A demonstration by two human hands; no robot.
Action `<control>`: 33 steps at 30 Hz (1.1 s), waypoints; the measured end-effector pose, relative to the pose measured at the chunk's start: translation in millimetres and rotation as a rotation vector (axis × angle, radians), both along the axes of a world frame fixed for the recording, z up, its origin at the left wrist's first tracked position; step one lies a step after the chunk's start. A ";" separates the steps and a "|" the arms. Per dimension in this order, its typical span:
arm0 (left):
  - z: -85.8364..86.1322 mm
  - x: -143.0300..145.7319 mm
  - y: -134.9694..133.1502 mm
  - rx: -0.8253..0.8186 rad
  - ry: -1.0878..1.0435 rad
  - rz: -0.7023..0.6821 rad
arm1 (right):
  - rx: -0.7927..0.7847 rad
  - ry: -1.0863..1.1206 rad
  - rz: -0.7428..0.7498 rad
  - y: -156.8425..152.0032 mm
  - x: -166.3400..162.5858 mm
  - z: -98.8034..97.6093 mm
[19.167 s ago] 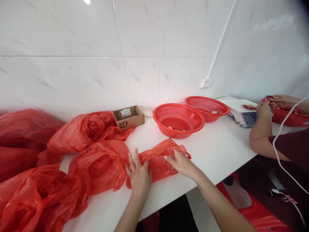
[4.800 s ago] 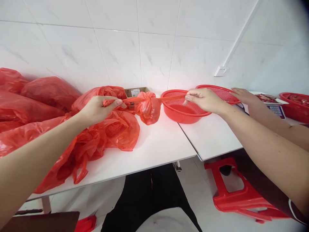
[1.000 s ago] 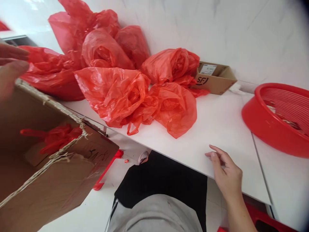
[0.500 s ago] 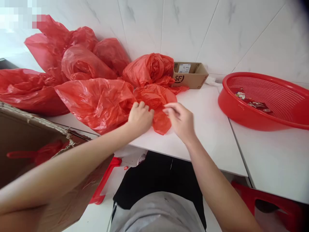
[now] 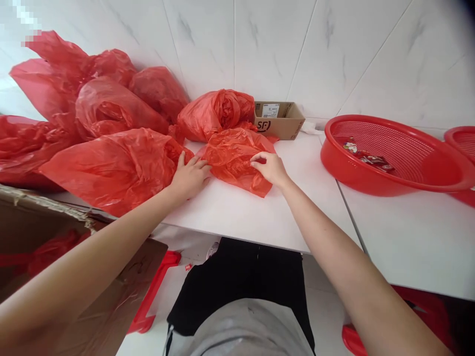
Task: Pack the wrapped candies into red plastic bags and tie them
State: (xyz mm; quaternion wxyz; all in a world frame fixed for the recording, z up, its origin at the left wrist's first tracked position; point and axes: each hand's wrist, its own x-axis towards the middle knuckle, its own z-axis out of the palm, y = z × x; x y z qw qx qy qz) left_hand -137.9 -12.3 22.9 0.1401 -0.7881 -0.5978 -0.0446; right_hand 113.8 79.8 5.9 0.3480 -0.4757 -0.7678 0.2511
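A crumpled red plastic bag [image 5: 232, 155] lies on the white table [image 5: 241, 212] in front of me. My left hand [image 5: 190, 177] rests on the table at the bag's left edge, fingers stretched out and touching it. My right hand [image 5: 270, 168] lies on the bag's right side with its fingertips pinching the plastic. A larger red bag [image 5: 111, 168] lies just left of my left hand.
Several more red bags [image 5: 92, 99] pile against the tiled wall. A small cardboard box [image 5: 278, 119] stands behind the bag. A red mesh basket [image 5: 389, 155] with a few wrappers sits at the right. A big cardboard carton [image 5: 55, 257] holding a tied red bag is at the lower left.
Both hands have spread slightly apart on the small red bag; the left has flattened onto the table at its edge. The view has shifted a little to the right.
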 end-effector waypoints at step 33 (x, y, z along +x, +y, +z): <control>42.0 165.2 54.9 0.132 -0.246 -0.593 | -1.498 1.048 1.102 -305.5 -60.6 51.8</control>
